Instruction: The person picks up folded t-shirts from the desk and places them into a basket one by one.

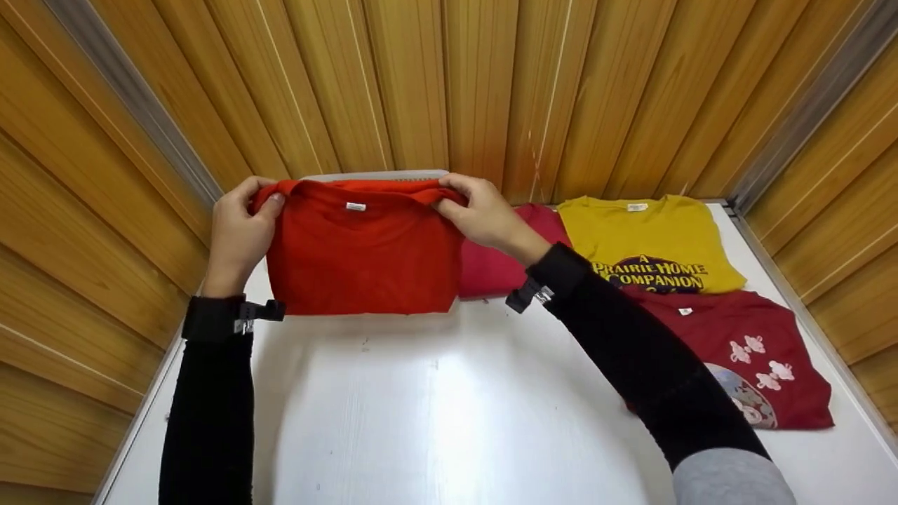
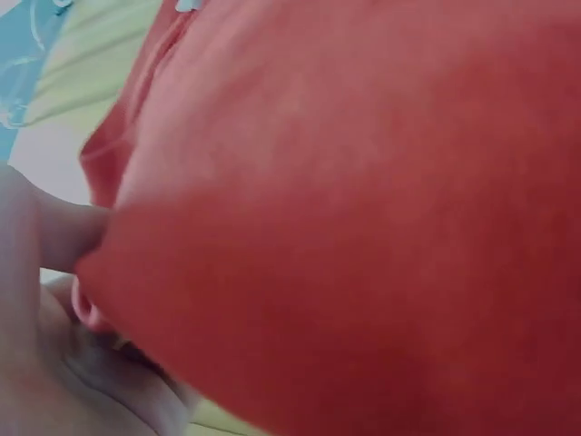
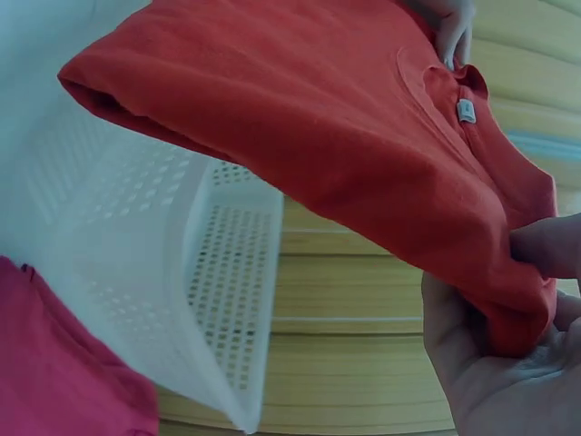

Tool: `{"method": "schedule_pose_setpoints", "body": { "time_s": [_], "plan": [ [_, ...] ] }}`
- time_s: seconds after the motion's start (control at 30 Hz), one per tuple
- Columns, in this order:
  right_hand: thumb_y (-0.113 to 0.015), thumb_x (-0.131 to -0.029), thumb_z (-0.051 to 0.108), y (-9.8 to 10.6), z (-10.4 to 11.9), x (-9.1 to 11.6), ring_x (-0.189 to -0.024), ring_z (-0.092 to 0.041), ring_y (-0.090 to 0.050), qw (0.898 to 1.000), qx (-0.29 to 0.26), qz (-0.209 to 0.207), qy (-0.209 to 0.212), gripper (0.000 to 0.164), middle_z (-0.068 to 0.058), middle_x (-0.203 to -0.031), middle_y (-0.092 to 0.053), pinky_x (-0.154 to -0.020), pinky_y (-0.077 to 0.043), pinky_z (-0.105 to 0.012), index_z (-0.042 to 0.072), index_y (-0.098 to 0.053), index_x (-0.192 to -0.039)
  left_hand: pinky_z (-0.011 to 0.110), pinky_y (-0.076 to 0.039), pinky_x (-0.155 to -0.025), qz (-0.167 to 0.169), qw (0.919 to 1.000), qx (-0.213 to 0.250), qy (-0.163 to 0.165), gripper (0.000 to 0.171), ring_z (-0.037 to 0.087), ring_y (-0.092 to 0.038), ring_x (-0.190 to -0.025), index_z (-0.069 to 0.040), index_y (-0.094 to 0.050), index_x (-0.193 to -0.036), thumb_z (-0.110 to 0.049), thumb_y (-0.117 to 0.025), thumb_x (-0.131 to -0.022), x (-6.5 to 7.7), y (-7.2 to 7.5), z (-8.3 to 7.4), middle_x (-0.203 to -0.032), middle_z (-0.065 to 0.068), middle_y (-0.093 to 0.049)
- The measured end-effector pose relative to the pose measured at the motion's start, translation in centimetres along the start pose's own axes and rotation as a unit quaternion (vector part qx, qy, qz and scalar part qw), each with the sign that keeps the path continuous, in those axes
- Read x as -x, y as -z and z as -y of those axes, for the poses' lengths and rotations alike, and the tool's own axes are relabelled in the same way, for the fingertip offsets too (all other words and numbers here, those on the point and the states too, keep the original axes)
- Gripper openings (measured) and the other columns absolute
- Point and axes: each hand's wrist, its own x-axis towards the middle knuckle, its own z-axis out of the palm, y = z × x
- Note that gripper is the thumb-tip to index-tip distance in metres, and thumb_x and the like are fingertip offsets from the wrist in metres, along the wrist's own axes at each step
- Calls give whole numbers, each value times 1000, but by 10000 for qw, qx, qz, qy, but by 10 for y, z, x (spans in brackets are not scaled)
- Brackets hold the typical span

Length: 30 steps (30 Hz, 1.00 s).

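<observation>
A folded red T-shirt (image 1: pixel 365 259) hangs between my two hands, its neckline and white label facing me. My left hand (image 1: pixel 242 228) pinches its upper left corner between thumb and fingers. At the upper right corner, my right hand (image 1: pixel 487 214) grips the cloth the same way. In the left wrist view the red shirt (image 2: pixel 345 218) fills most of the picture beside the left hand (image 2: pixel 54 300). The right wrist view shows the shirt (image 3: pixel 318 127) held up above a white perforated basket (image 3: pixel 136 245), with the right hand (image 3: pixel 517 363) pinching its corner.
A folded pink shirt (image 1: pixel 484 270) lies right of the basket, partly behind my right hand. Farther right are a yellow printed T-shirt (image 1: pixel 631 231) and a dark red shirt (image 1: pixel 758 337) on the white table (image 1: pixel 393 421). Wood-patterned walls (image 1: pixel 477 91) enclose the back and sides.
</observation>
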Motion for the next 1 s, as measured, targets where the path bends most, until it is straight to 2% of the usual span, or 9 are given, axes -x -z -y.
{"method": "schedule_pose_setpoints", "body": {
  "time_s": [0.2,0.4,0.53,0.63,0.8,1.0],
  "plan": [
    [-58,-112,18,-5,-18,-35,-101,-19,-60,9987,182,20,-484,23,-6,-121,-66,-88,-52,-30,12,-68,-132,35,-47,-93,226,9974,-579,372,28,26,-62,-110,-8,-78,-125,-21,-61,-108,-26,-11,12,-124,17,-74],
    [-56,-114,19,-5,-25,-51,-107,-21,-59,9977,216,-115,-627,27,-7,-128,-66,-92,-51,-32,12,-66,-138,53,-48,-112,501,9923,-952,610,35,36,-63,-130,-7,-76,-132,-23,-55,-109,-47,-17,3,-137,21,-73],
    [-57,-113,19,-3,-26,-60,-112,-20,-58,9971,348,-308,-607,29,-7,-132,-67,-97,-49,-32,12,-67,-140,54,-48,-114,618,9902,-1031,714,38,37,-62,-134,-7,-74,-136,-23,-51,-110,-57,-19,-6,-143,20,-71],
    [-57,-113,19,-4,-29,-68,-114,-20,-57,9962,457,-357,-653,30,-7,-134,-67,-99,-47,-31,11,-67,-140,54,-48,-114,729,9875,-1134,822,39,37,-60,-136,-7,-73,-137,-23,-49,-110,-64,-21,-6,-146,20,-69],
    [-57,-112,17,-13,-37,-76,-117,-22,-58,9942,704,-423,-701,31,-10,-138,-68,-102,-48,-32,10,-67,-141,54,-47,-116,932,9818,-1352,950,39,40,-58,-136,-4,-70,-135,-21,-47,-108,-72,-28,9,-146,23,-66],
    [-61,-110,14,-22,-49,-82,-131,-26,-63,9863,1432,-472,-676,33,-14,-144,-71,-115,-50,-39,6,-70,-140,56,-47,-114,1243,9732,-1722,882,41,44,-58,-135,1,-68,-134,-15,-46,-104,-76,-39,23,-144,29,-66]
  ]
}}
